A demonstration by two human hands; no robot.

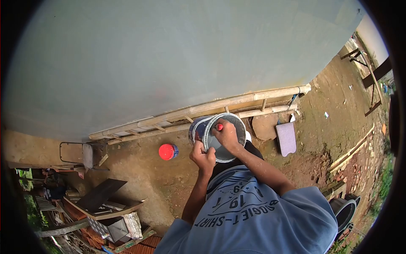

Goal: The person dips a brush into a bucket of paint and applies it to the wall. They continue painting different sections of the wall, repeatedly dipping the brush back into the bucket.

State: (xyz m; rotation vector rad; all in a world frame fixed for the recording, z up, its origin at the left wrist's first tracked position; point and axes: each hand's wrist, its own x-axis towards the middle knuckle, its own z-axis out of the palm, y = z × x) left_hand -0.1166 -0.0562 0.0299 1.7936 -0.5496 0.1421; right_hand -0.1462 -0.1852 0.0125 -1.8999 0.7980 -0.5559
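L hand [204, 158] is gripping the bucket [198, 127] at its near L side, fingers curling in at the rim. R hand [227, 134] is reaching over the bucket's mouth, fingers closing round a tool w/ a red end [219, 126]; the red end is poking out by the thumb, and the tool's far end isn't showing clearly. The bucket is hanging in front of the torso, tilting a bit, its mouth facing up twd the head cam, w/ greyish stuff showing inside. Pale smears are coating the rim, and pale specks are dotting the R hand & forearm.

The person is wearing a blue T-shirt [249, 207] w/ dark print. Beyond the bucket, a big grey wall [169, 55] is filling the top of the view, w/ a bamboo ladder [203, 108] lying along its base. A red-topped pail [168, 151] is standing on the dirt [167, 182] to the L of the bucket, well apart from it. To the R, a brown flat piece [264, 128] is lying nr the ladder, w/ a purple pad [287, 139] just beside it.

Farther L, a chair [87, 155] is standing nr the wall; below it in view, a dark board [101, 194] is resting on a pile of bits, w/ roof tiles [146, 245] lying nr. Another person [54, 191] is showing dimly at far L, too small to read. Lower R, a dark tub [343, 211] is sitting by the shirt sleeve; upper R, a wooden trestle [373, 84] is standing on the ground.
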